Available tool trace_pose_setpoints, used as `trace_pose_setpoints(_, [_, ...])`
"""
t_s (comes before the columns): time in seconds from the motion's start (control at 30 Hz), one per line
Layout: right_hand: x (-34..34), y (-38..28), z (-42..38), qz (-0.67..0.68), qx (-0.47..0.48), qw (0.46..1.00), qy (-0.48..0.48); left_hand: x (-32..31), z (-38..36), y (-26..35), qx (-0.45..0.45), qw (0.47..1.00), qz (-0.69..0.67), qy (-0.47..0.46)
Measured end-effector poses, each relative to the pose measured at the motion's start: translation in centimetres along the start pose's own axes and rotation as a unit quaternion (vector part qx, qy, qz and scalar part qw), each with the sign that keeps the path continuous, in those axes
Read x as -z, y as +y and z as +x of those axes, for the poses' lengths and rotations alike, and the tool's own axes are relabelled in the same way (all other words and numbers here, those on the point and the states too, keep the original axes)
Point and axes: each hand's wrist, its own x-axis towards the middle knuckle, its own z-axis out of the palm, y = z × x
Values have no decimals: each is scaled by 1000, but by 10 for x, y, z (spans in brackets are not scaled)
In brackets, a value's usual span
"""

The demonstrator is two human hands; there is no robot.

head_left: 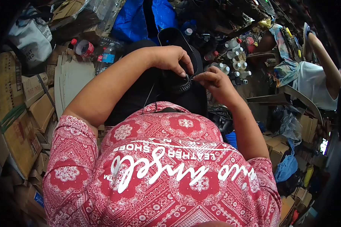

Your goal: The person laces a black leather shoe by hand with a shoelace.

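Observation:
A black shoe or sandal [182, 49] lies on my lap, its long open part pointing away from me and a ridged, stitched-looking edge nearest my body. My left hand [174, 60] rests over its left side, with thumb and fingers curled down onto the black piece. On the right, my right hand [214, 80] is closed in a pinch close to the shoe's edge. Whatever sits between those fingertips is too small to name. A thin light thread-like line runs over my dark trousers, left of the shoe.
Cardboard boxes [19, 128] are piled at the left. Plastic bottles [236, 60] stand right of my hands, others [108, 55] at the upper left. A blue bag [134, 20] is ahead. Another person in a white shirt [314, 81] is at the right.

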Motion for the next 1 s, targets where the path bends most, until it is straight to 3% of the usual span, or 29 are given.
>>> trace_pose_setpoints(0.13, [-4,26,10,145,-41,987,-49,-2,4,-1,-4,1000,23,6])
trace_pose_setpoints(0.23, [-5,37,16,176,-34,982,-65,-3,4,-2,0,1000,26,17])
trace_pose_setpoints(0.37, [-10,32,17,169,-20,984,-58,-5,6,-3,25,999,16,28])
trace_pose_setpoints(0.47, [-21,17,12,157,-22,987,-7,-6,7,-3,32,998,34,31])
trace_pose_setpoints(0.53, [-24,13,11,81,26,996,39,-6,4,-1,26,998,56,28])
trace_pose_setpoints(0.63, [-15,7,6,68,44,996,47,4,-18,-2,-62,965,108,230])
trace_pose_setpoints(0.7, [-14,5,0,85,31,995,49,36,-50,-1,-16,963,106,247])
trace_pose_setpoints(0.73, [-12,2,-3,92,14,995,41,46,-67,3,35,947,104,302])
trace_pose_setpoints(0.77, [-12,1,-4,99,-1,995,31,51,-81,-3,55,905,155,391])
trace_pose_setpoints(0.8, [-14,0,-6,103,-1,994,34,61,-94,-25,56,835,295,462])
trace_pose_setpoints(0.83, [-17,-2,-9,57,13,997,49,57,-98,-18,57,835,297,459])
trace_pose_setpoints(0.9, [-24,-3,-15,13,26,997,65,37,-111,6,91,879,125,452])
trace_pose_setpoints(0.93, [-30,-2,-18,-40,46,995,83,20,-108,5,27,886,187,423])
trace_pose_setpoints(1.0, [-41,-1,-24,-112,78,983,121,-26,-98,23,5,914,125,386])
